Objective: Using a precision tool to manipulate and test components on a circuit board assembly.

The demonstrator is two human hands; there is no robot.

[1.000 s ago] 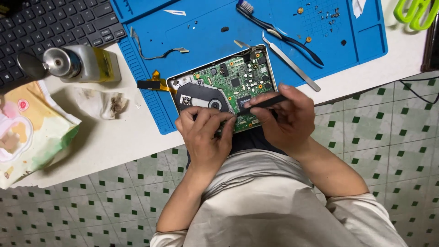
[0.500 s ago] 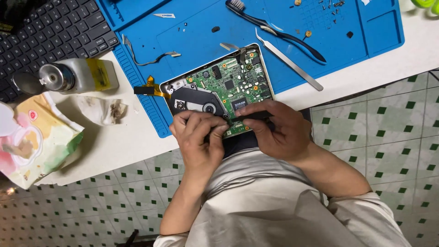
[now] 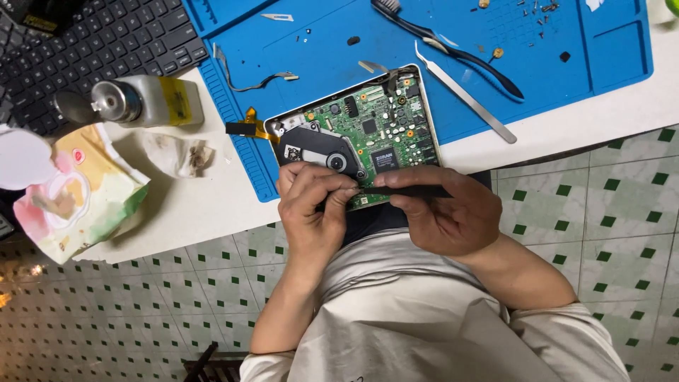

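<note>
The opened drive unit [image 3: 357, 138] lay at the near edge of the blue work mat [image 3: 318, 42], its green circuit board exposed. The left hand [image 3: 311, 212] was closed on the unit's near edge. The right hand [image 3: 442, 212] pinched one thin black tool [image 3: 410, 191] against that edge. Around it lay one metal spudger [image 3: 463, 92], one black brush [image 3: 445, 42], one bottle [image 3: 145, 102], one keyboard [image 3: 92, 42], one wipes packet [image 3: 74, 191] and one crumpled tissue [image 3: 177, 154].
</note>
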